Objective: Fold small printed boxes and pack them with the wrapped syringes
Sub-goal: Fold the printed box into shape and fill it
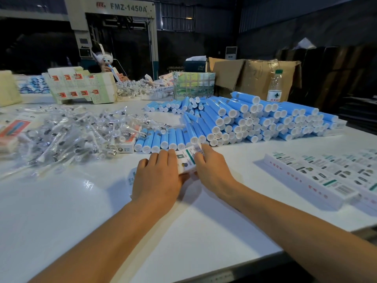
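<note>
White and glossy, the tabletop (204, 231) runs across a dim workshop, with a large machine marked FMZ-1450A (114, 27) and another person (106, 62) seated at the far side.

At the left lies a loose heap of wrapped syringes (67, 131) in clear film, spread wide and apparently barely touched. Just right of it a row of blue tubes with white caps (163, 139) stands along the near edge of a much larger pile of blue tubes (255, 119).

In the middle, both hands meet on one small printed box (186, 160) lying on the tabletop just in front of the tubes. The left hand (157, 176) lies over its left part with fingers (163, 156) curled onto the card; the right hand (210, 170) grips its right edge. Both are grasping the box. Whether it is fully formed, or holds a syringe, cannot be told, since the hands cover most of it.

To the right, a stack of flat printed box blanks (318, 174) lies fanned out, not yet folded. A water bottle (275, 86) and brown cartons (255, 76) stand behind the tubes.

By my reading the job is early: one box is in hand, while many blanks and syringes remain. No clearly finished, packed boxes can be picked out near the hands.
</note>
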`<control>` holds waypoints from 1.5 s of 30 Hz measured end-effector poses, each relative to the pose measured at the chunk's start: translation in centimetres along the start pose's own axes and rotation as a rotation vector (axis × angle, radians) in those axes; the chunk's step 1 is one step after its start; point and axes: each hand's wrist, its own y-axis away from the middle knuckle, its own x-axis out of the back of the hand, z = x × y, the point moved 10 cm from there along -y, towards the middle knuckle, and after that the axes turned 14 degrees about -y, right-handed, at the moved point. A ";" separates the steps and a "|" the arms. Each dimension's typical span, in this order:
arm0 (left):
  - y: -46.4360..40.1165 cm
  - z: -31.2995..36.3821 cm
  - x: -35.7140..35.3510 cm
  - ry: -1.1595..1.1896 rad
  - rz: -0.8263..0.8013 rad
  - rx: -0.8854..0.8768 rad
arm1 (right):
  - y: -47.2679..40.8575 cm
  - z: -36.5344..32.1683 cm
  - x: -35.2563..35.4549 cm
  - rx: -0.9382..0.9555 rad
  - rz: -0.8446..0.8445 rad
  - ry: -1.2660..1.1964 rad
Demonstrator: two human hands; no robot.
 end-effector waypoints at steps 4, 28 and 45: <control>0.0 -0.3 0.0 0.034 -0.010 0.014 | 0.2 -0.3 0.1 -0.020 0.005 -0.253; 0.4 -1.9 1.1 0.092 0.001 0.004 | -0.6 0.4 -0.5 -0.118 -0.156 -0.677; 0.2 -2.5 0.2 0.005 -0.002 0.095 | 0.2 -1.6 2.6 0.206 0.181 -0.060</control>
